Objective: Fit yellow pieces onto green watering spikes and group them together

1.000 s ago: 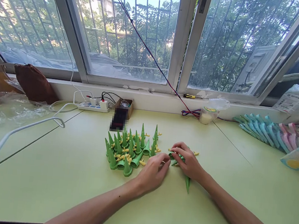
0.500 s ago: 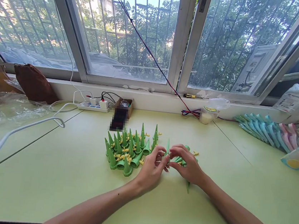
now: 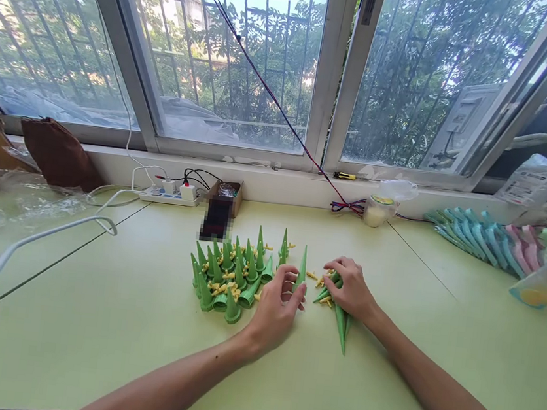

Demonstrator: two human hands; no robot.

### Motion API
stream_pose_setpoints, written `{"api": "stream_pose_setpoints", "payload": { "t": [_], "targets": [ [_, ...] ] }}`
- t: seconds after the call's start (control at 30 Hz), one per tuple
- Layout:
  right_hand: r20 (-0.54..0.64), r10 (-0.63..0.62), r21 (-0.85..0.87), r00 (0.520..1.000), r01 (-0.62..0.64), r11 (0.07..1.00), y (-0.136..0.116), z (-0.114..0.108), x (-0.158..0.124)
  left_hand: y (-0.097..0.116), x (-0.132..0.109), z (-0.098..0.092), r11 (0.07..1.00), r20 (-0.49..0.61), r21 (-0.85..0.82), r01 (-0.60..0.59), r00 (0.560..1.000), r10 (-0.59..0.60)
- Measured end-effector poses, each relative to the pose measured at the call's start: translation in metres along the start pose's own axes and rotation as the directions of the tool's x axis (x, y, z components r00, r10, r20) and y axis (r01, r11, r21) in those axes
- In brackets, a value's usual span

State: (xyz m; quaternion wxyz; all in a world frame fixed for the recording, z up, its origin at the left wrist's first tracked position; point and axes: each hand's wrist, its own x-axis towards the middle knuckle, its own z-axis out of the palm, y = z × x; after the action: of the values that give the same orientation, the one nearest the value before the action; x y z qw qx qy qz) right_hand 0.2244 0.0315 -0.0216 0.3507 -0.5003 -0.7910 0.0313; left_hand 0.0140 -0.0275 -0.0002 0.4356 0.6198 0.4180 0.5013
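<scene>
A cluster of green plastic cones (image 3: 230, 279) stands upright on the pale green table (image 3: 93, 316), with small yellow parts scattered among them. My left hand (image 3: 276, 307) is closed on the base of one upright green cone (image 3: 302, 267) at the cluster's right edge. My right hand (image 3: 350, 289) rests curled over a few green cones lying flat (image 3: 340, 321), beside loose yellow pieces (image 3: 314, 277).
A power strip (image 3: 168, 194) with cables and a small box (image 3: 228, 193) lie by the window sill. A jar in plastic wrap (image 3: 379, 207) stands at the back. Blue and pink cones (image 3: 487, 239) are piled at the right; a brown bag (image 3: 57, 151) at the left.
Both hands lifted a green cone together, then parted. My left hand now holds it upright beside the cluster, and my right hand has gone back onto the lying cones.
</scene>
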Motion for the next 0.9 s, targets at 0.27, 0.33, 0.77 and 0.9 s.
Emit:
{"api": "stream_pose_setpoints", "payload": {
  "t": [0.27, 0.33, 0.77, 0.9],
  "targets": [
    [0.071, -0.073, -0.009, 0.995, 0.073, 0.997, -0.008, -0.003, -0.001, 0.002, -0.001, 0.001, 1.000, 0.007, -0.001, 0.004, 1.000, -0.004],
    [0.097, -0.123, -0.010, 0.988, 0.125, 0.992, -0.014, -0.003, -0.001, 0.001, -0.001, 0.001, 1.000, 0.002, -0.005, 0.003, 1.000, -0.003],
    [0.231, -0.185, -0.021, 0.955, 0.196, 0.980, -0.018, 0.001, -0.004, -0.003, 0.001, 0.002, 0.988, 0.025, -0.150, 0.027, 0.999, -0.023],
    [0.223, -0.211, -0.005, 0.952, 0.217, 0.976, -0.017, 0.003, -0.003, -0.001, 0.002, 0.001, 0.975, 0.045, -0.213, 0.066, 0.997, -0.057]
  ]
}}
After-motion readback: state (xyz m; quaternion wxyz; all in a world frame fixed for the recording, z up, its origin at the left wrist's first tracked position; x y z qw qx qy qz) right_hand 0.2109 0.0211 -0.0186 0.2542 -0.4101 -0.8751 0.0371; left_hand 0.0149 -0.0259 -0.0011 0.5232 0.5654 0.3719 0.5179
